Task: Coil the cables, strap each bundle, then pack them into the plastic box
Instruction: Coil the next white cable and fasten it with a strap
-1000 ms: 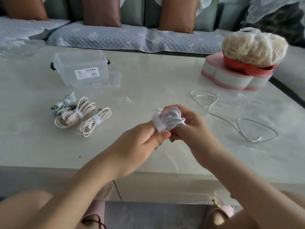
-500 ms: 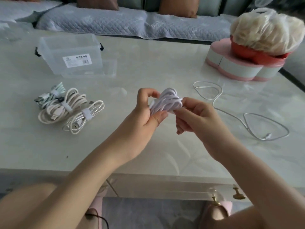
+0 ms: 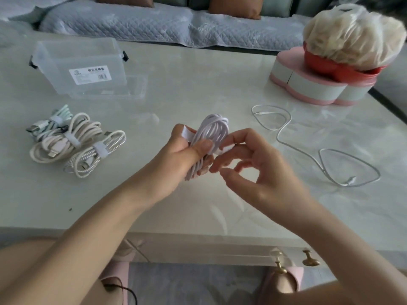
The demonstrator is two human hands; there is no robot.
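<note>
My left hand (image 3: 182, 155) grips a coiled white cable (image 3: 212, 130) above the middle of the table, thumb pressed across the loops. A white strap (image 3: 226, 149) runs around the coil; its other end shows by my left fingers. My right hand (image 3: 253, 166) pinches the strap end at the coil's right side. Three strapped bundles lie at the left: a mint one (image 3: 55, 119), a beige one (image 3: 66, 139) and a braided silver one (image 3: 99, 150). A loose white cable (image 3: 312, 155) sprawls at the right. The clear plastic box (image 3: 81, 67) stands at the back left.
A pink heart-shaped box (image 3: 308, 84) carrying a red bowl with a bagged bundle (image 3: 352, 34) sits at the back right. A sofa with a quilted cover (image 3: 154, 23) runs behind the table. Drawer knobs (image 3: 310, 258) show under the table's front edge.
My left hand turned the coil upright and took it in a full grip. My right hand let go of the coil's body and now pinches the strap end on the right.
</note>
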